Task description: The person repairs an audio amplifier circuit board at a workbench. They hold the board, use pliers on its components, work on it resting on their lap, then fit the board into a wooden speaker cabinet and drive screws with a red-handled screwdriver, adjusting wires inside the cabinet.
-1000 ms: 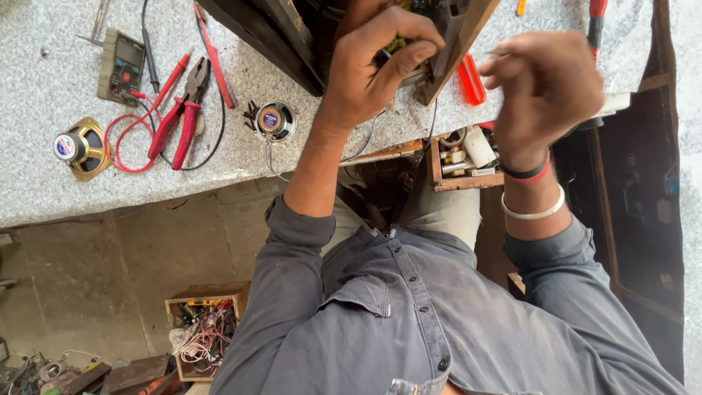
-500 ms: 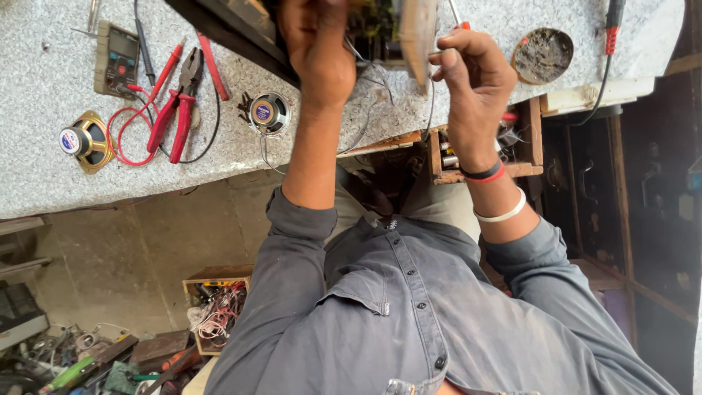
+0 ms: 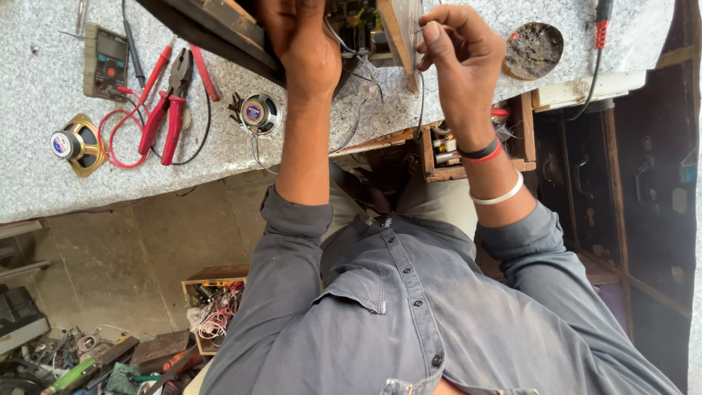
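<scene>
Left hand (image 3: 303, 47) clamps around the dark-cased circuit assembly (image 3: 358, 29) on the speckled worktop (image 3: 44, 183), right hand (image 3: 457, 62) beside it, fingertips (image 3: 431, 33) pinched together on a thin wire (image 3: 422, 88); left of the assembly, a small speaker (image 3: 257, 113), then red-handled pliers (image 3: 168, 113)

Top edge crops the left hand (image 3: 303, 44), hiding its fingertips, and cuts off the dark wooden-framed device (image 3: 219, 33) with its circuit board (image 3: 358, 25). Whatever the right hand (image 3: 457, 62) pinches is too thin to identify. The drawer (image 3: 475, 146) contents under the table (image 3: 44, 190) are obscured by the wrist. Floor clutter (image 3: 88, 358) is indistinct.
</scene>
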